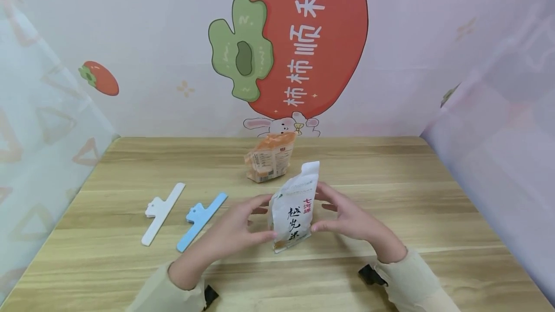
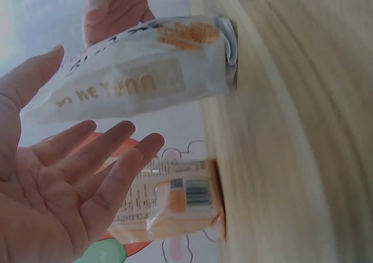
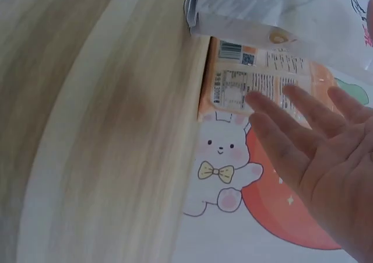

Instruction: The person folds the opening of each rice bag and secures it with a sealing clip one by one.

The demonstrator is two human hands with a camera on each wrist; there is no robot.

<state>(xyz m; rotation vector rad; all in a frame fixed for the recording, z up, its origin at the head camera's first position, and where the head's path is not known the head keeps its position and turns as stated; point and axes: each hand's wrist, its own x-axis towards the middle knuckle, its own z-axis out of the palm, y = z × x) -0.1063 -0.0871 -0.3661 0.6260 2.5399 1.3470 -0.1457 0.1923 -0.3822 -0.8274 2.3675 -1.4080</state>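
Note:
A white rice bag with black and red characters stands upright on the wooden table, its top end folded narrow. My left hand is at the bag's left side, with thumb and fingers spread around that edge. On the other side is my right hand, its thumb near the lower edge and its fingers partly behind the bag. Both wrist views show loosely extended fingers: the left hand has a gap to the bag, and the right hand has its palm facing it.
Behind the rice bag stands an orange printed package. Left of my left hand lie a white sealing clip and a light blue sealing clip. A printed backdrop rises at the table's far edge.

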